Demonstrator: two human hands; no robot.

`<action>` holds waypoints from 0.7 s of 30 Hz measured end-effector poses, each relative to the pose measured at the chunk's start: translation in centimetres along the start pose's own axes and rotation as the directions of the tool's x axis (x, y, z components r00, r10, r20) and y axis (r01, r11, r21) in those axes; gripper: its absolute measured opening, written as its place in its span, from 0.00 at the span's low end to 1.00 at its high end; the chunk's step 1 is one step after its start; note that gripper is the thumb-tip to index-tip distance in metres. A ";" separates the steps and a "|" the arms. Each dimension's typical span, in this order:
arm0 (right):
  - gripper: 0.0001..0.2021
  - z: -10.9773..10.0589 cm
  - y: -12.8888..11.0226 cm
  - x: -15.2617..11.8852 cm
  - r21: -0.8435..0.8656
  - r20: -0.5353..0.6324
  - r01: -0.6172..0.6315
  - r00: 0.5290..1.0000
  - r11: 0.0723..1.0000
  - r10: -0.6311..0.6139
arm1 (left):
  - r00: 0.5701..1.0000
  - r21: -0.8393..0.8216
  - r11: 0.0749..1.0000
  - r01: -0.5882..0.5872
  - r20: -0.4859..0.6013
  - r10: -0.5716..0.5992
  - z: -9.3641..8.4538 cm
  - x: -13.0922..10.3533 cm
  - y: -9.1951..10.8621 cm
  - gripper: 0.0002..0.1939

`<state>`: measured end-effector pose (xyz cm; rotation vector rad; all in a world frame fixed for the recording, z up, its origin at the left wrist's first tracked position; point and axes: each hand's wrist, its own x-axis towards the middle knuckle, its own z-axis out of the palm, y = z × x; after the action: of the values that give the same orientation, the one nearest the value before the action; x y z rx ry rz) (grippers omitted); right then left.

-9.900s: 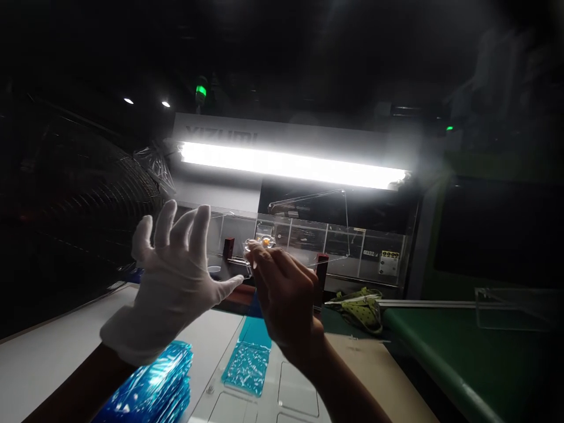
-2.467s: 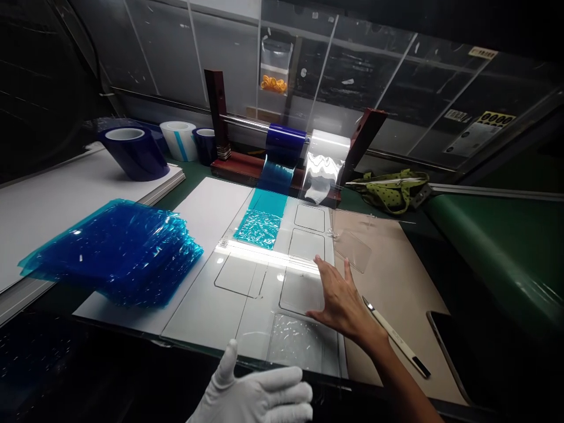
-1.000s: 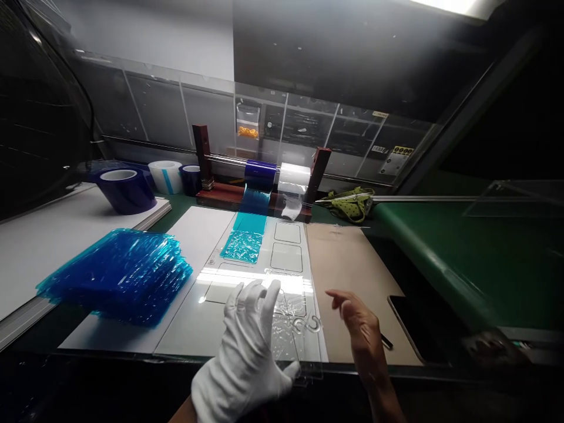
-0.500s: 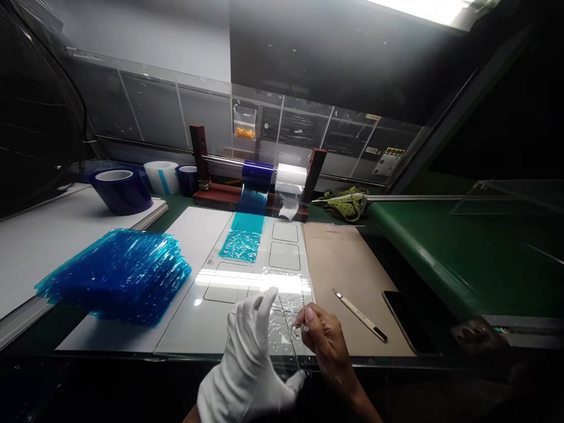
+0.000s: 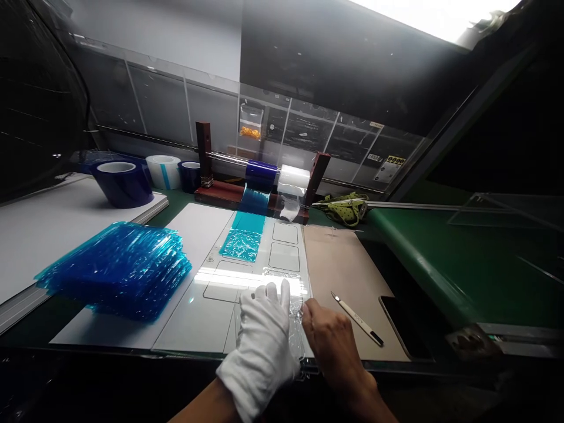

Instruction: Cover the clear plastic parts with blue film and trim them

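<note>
My left hand (image 5: 264,343), in a white glove, lies palm down over a clear, crinkled film (image 5: 296,335) near the front edge of the bench. Its fingers are stretched forward, and what lies under the palm is hidden. Just to the right, my bare right hand (image 5: 332,338) is closed, thumb and forefinger pinching a small crumpled bit of clear film (image 5: 298,315). Under both hands is a glossy white sheet (image 5: 189,329) printed with rounded rectangles. A pale-handled craft knife (image 5: 359,318) rests on brown board (image 5: 326,264) to the right.
A stack of blue film sheets (image 5: 114,270) lies left. Behind, a wooden stand (image 5: 205,153) carries a blue film roll (image 5: 261,175) and a clear roll (image 5: 294,179). More rolls stand back left, including a large blue roll (image 5: 123,185). A phone (image 5: 403,326) lies right.
My left hand has turned palm down, from spanning a clear piece between thumb and fingers. My right hand has rolled over, its back now showing, still pinching the clear film.
</note>
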<state>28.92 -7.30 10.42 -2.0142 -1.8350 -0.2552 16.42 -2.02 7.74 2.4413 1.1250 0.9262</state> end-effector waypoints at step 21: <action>0.18 1.3 -0.6 -1.1 0.016 0.067 -0.052 0.996 0.999 0.051 | 0.985 0.348 0.934 -0.076 0.171 0.016 -0.3 -1.5 -0.9 0.53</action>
<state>27.98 -7.75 8.86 -2.0787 -1.8152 -0.1581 14.97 -2.62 6.84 2.7791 1.2704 0.5545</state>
